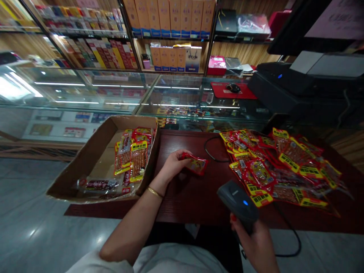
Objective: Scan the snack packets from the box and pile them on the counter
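My left hand (175, 165) pinches one end of a small red snack packet (196, 165) above the dark wooden counter. In my right hand (254, 239) is a black barcode scanner (236, 200) with a blue light on top, its head pointing up and left toward the packet. A heap of red and yellow snack packets (260, 172) lies on the counter just beyond the scanner. Left of my left arm stands an open cardboard box (106, 142), holding several packets (138, 161) and a long clear-wrapped one (99, 185).
The scanner's black cable (295, 242) loops off the counter's (184, 204) front edge at the right. Behind are glass display cases (182, 91), a mouse (232, 88) on a red mat (217, 91) and a black checkout machine (298, 91). Shelves of boxed goods line the back.
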Demonstrator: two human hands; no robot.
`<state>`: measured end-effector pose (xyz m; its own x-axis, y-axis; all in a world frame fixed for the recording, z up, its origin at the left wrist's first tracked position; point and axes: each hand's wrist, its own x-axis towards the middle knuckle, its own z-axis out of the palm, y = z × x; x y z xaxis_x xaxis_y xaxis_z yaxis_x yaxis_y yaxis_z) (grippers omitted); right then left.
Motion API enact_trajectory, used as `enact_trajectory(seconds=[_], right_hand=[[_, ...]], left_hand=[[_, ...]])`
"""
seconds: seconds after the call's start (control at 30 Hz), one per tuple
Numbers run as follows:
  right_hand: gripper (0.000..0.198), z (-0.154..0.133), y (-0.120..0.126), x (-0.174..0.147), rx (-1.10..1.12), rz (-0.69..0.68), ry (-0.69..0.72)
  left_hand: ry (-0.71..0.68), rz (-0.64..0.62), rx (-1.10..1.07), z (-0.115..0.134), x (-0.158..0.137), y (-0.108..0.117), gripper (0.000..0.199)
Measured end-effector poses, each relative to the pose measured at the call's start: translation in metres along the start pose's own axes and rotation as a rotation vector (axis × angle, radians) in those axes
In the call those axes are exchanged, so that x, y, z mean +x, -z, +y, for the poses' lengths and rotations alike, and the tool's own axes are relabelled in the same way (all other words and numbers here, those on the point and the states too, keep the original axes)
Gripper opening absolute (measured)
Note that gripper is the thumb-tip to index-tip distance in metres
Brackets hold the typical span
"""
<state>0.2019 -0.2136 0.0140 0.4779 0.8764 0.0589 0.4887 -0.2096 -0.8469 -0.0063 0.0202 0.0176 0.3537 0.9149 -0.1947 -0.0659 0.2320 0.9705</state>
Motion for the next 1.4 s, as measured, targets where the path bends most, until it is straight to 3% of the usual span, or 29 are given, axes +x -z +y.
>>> enact_trajectory(seconds=[0.23,0.4,0.5,0.57,0.8,1.07,1.4], right_hand=[[0.058,-0.002,-0.003,0.001,-0.027,-0.039,0.018],[0.054,-0.001,-0.005,0.002,-0.042,-0.081,0.043],[0.048,0.001,-0.004,0.005,-0.089,-0.156,0.112],[0.044,0.001,-0.003,0.007,-0.124,-0.198,0.169],[0.037,-0.005,0.001,0.001,-0.178,-0.209,0.188],[0.035,-0.010,0.002,0.001,-0.188,-0.272,0.195],[0.032,-0.011,0.001,0.000,-0.159,-0.301,0.205]], left_hand=[[-0.103,0.096,0.390,-0.003,0.015,0.010,0.043],[-0.260,-0.055,0.537,-0.005,0.009,0.004,0.048],[-0.336,-0.142,0.456,-0.005,0.006,0.001,0.053],[-0.346,-0.135,0.398,-0.003,0.006,0.001,0.048],[-0.245,-0.099,0.027,0.016,0.005,0.003,0.020],[-0.162,-0.075,0.024,0.018,0.003,0.006,0.012],[-0.081,-0.136,-0.134,0.023,0.000,0.004,0.013]])
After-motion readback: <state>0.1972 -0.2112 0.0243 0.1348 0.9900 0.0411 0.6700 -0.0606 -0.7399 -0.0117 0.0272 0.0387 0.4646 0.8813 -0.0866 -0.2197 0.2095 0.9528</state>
